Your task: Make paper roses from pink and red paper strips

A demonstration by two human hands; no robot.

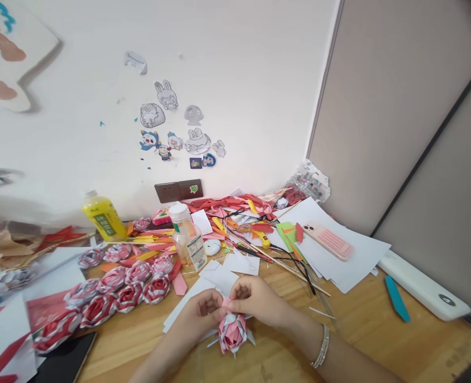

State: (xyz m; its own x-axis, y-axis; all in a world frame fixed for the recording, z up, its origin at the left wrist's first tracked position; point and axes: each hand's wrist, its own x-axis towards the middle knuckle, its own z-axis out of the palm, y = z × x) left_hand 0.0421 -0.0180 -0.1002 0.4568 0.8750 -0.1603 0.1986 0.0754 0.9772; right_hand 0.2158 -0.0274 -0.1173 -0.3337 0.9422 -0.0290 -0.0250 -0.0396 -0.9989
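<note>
Pink-and-white folded-paper rose [232, 335] was over the brown wooden counter [363, 319], contact unclear. Bare left hand [204, 313] and silver-braceleted right hand [256, 301] both pinched pink paper [226, 301] at its far edge. Judged light, springy, easily crushed; best hold: that edge, fingertips only, off the petals.

Matt folded paper on this rose [232, 335], smooth wood across the tabletop [363, 330], shiny plastic on the clear bottle [189, 242], glinting metallic bracelet [322, 348]
</note>
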